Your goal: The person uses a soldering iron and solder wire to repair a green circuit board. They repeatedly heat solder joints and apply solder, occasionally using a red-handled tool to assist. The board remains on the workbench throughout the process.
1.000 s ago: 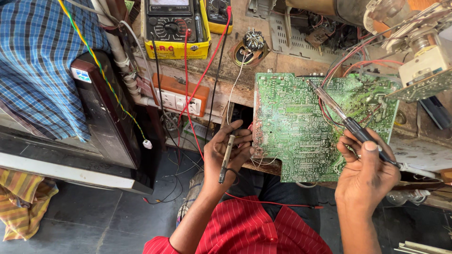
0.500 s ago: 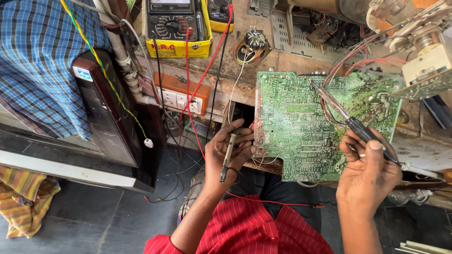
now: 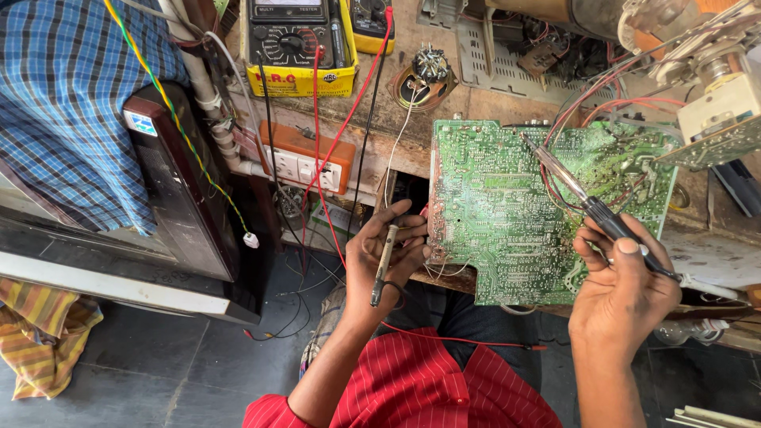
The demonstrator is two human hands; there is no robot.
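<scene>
Nearest the camera, the left hand (image 3: 386, 254) has its fingers curled shut around a slim pen-shaped tool (image 3: 382, 265), fingertips touching the left edge of the green circuit board (image 3: 507, 214). The right hand (image 3: 622, 285) pinches a soldering iron (image 3: 590, 208) between thumb and fingers, its metal tip resting on the board's upper middle. The board lies tilted on the wooden bench edge. Farther off, an orange socket box (image 3: 305, 158) hangs from the bench front; beyond it sits a yellow-cased multimeter (image 3: 297, 43).
</scene>
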